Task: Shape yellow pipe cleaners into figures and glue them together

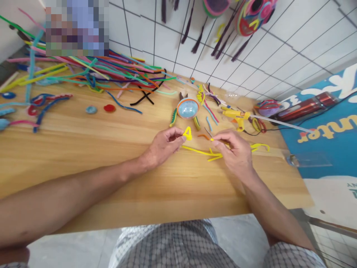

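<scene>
My left hand pinches a yellow pipe cleaner triangle between thumb and fingers, held above the table. In my right hand, closed in a pinch, is a small yellow piece. A thin dark wire-like bit sticks out near those fingertips; what it belongs to I cannot tell. Yellow pipe cleaners lie beneath and between both hands, partly hidden by the right one. Just beyond the hands stands a light blue oval piece with an orange rim, with green-and-yellow strips at its sides. A short orange piece lies between the hands.
A yellow glue gun with a clear glue stick lies to the right, near scissors and a red flask. Many coloured pipe cleaners are heaped at the back left. Red and blue coils lie at left.
</scene>
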Action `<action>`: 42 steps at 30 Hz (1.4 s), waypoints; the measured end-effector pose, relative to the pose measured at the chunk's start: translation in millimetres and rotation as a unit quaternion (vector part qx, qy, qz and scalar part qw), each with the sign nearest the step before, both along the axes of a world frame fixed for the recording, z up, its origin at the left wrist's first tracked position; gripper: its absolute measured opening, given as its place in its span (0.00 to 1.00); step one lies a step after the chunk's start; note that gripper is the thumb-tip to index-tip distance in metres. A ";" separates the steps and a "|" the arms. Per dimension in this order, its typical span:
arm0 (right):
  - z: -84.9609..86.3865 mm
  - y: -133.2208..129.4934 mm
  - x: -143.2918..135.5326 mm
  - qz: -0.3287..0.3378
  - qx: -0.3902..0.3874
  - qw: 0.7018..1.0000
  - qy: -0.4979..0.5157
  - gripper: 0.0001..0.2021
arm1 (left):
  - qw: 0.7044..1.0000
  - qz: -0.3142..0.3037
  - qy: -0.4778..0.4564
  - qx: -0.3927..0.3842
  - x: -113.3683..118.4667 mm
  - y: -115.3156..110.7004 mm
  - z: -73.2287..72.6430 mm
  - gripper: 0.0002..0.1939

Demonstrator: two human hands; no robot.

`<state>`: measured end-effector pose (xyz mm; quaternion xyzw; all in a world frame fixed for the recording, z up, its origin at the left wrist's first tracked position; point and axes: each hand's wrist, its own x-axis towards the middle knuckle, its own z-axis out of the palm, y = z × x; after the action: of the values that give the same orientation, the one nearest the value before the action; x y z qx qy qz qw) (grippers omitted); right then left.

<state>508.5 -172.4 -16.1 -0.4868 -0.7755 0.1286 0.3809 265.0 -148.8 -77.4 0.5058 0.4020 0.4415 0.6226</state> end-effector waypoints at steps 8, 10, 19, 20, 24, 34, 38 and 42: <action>3.7 7.7 -27.4 0.055 0.046 0.996 -0.058 0.08 | 0.999 -0.020 -0.014 0.024 -1.2 0.3 0.0 0.12; -4.7 9.8 -31.0 0.048 0.045 0.997 -0.047 0.07 | 0.999 -0.020 -0.012 0.026 -1.3 0.5 -0.9 0.12; -22.1 13.0 -33.3 0.049 0.074 0.994 -0.062 0.08 | 0.998 -0.023 0.007 0.056 -1.1 -0.9 -2.9 0.13; -22.3 12.6 -33.3 0.052 0.075 0.994 -0.062 0.09 | 0.998 -0.023 0.008 0.056 -1.0 -1.1 -2.8 0.13; -23.6 11.6 -33.3 0.060 0.079 0.994 -0.055 0.08 | 0.998 -0.020 0.008 0.065 -1.0 -1.7 -2.8 0.12; -24.6 11.3 -34.9 0.056 0.070 0.994 -0.056 0.08 | 0.997 -0.027 0.012 0.068 -1.8 -2.1 -2.2 0.14; -24.2 11.4 -34.8 0.057 0.060 0.995 -0.050 0.08 | 0.997 -0.028 0.021 0.062 -2.1 -2.4 -1.9 0.13; -24.3 11.3 -34.9 0.048 0.040 0.997 -0.049 0.07 | 0.997 -0.029 0.028 0.061 -2.6 -2.6 -1.4 0.14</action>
<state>473.6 -161.1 -40.4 -0.4389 -0.8206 0.0917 0.3545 262.4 -151.4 -78.7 0.5659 0.3769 0.4329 0.5918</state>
